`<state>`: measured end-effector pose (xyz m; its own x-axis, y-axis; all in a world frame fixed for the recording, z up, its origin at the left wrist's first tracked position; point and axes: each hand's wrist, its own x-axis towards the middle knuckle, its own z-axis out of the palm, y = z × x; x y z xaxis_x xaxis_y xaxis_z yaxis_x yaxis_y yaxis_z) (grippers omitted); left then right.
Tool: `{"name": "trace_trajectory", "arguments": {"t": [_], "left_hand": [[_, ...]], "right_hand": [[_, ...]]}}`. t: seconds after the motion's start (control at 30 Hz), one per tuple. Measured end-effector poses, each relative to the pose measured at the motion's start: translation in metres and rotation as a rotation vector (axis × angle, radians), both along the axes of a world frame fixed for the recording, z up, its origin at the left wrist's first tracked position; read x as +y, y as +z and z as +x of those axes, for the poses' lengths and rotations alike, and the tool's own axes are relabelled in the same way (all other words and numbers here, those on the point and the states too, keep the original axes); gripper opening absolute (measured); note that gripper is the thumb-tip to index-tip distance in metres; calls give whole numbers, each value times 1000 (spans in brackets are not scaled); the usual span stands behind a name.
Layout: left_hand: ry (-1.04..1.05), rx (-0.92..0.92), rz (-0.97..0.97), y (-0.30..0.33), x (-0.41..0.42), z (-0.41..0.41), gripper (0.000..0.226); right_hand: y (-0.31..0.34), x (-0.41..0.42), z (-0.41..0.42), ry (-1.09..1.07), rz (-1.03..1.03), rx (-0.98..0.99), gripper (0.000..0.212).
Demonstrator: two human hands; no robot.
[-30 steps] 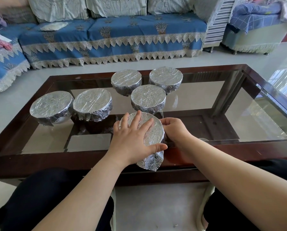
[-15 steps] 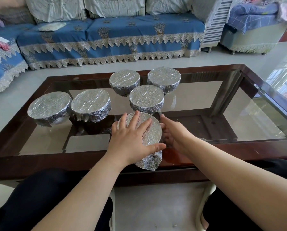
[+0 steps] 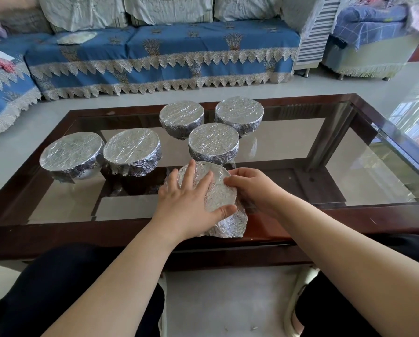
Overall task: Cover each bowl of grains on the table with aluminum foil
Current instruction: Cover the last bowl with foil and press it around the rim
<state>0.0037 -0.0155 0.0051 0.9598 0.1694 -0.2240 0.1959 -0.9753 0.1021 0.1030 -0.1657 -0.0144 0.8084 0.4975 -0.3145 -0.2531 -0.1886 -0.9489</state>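
Several foil-covered bowls stand on the glass coffee table [image 3: 349, 171]. The nearest bowl [image 3: 221, 193] sits at the table's front edge with crinkled foil over its top and a loose flap hanging at its front. My left hand [image 3: 189, 203] lies flat on the foil top, fingers spread, thumb pressing the near rim. My right hand [image 3: 249, 186] curls round the bowl's right rim, with fingers pressing the foil against the side. Behind stand the other covered bowls: far left [image 3: 69, 154], beside it [image 3: 133, 150], centre [image 3: 213, 142], back left [image 3: 181, 117] and back right [image 3: 238, 114].
The table has a dark wooden frame [image 3: 57, 237] and a lower shelf seen through the glass. A blue sofa [image 3: 155, 54] with lace trim runs behind the table. My knees in dark trousers sit below the front edge.
My right hand has moved from beside the bowl up onto its right rim and curled over the foil. My left hand stays flat on top.
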Motion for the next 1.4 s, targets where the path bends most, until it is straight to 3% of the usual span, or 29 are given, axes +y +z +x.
{"name": "trace_trajectory", "arguments": {"t": [0.2,0.33,0.57,0.83,0.97,1.23,1.4], "left_hand": [[-17,19,62,1,8,-5,123],[-110,-53,72,-4,8,-3,121],[-125,-69,26,-8,10,-2,115],[-132,-101,15,-12,11,0,104],[-130,-100,15,-12,11,-1,103],[-135,-115,15,-14,12,0,104],[-132,-138,19,-16,12,1,109]], "right_hand": [[-11,4,11,14,-113,-210,10],[-17,3,4,-83,-213,-385,13],[-21,0,-5,-112,118,101,25],[-17,-1,0,-96,257,331,23],[-16,-2,-1,-83,293,372,43],[-23,1,-8,-156,332,341,29],[-24,3,-4,-175,301,347,34]]}}
